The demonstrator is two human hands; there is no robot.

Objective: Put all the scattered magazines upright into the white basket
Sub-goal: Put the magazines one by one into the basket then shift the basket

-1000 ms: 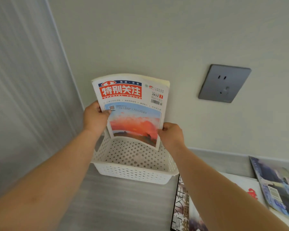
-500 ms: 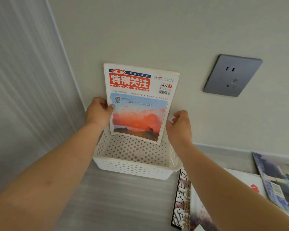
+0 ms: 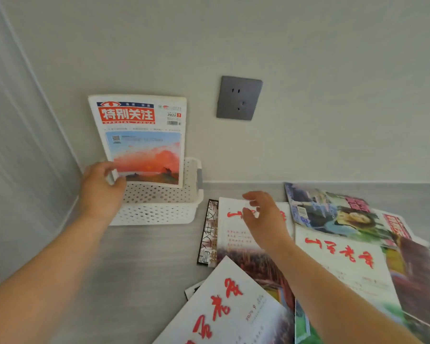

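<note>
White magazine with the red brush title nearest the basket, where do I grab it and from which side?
The left hand holds the upright magazine, so use the right hand from above: pinch the far edge near its left corner. The white magazine lies flat; that corner rests bare on the black-spined magazine, while another magazine covers its near end.

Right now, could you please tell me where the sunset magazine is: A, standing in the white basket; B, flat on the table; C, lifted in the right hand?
A: the sunset magazine stands upright in the white basket against the wall, with the left hand holding its lower corner.
</note>
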